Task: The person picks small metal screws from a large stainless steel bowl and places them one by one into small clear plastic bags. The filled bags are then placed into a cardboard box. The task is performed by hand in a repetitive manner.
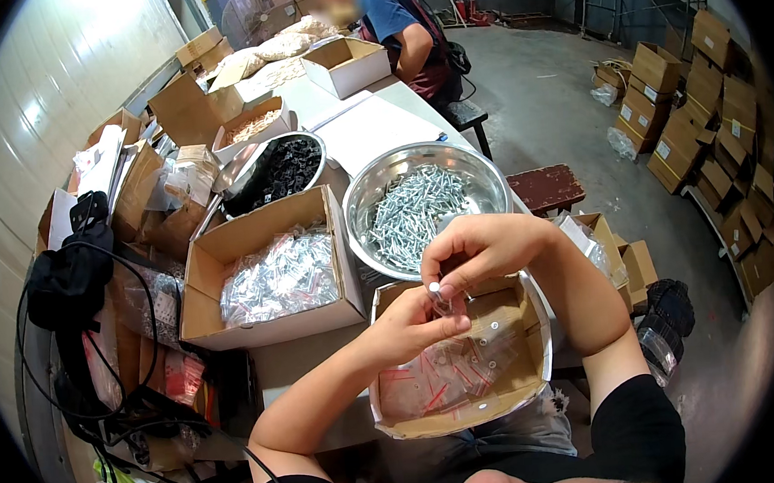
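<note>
Plastic bag (443, 308) grasped in left hand (411, 325), above shallow box (517, 327). Pinched in right hand (488, 246), over same box: small whitish piece (435, 287).

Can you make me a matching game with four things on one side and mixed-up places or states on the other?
Things:
1. silvery metal pieces
2. black pieces
3. flat bags with red lines
4. left hand

Places and states:
A. in the open box at the front
B. in the farther metal bowl
C. holding a small clear bag
D. in the nearer metal bowl

Right pairs: 1-D, 2-B, 3-A, 4-C.
</note>
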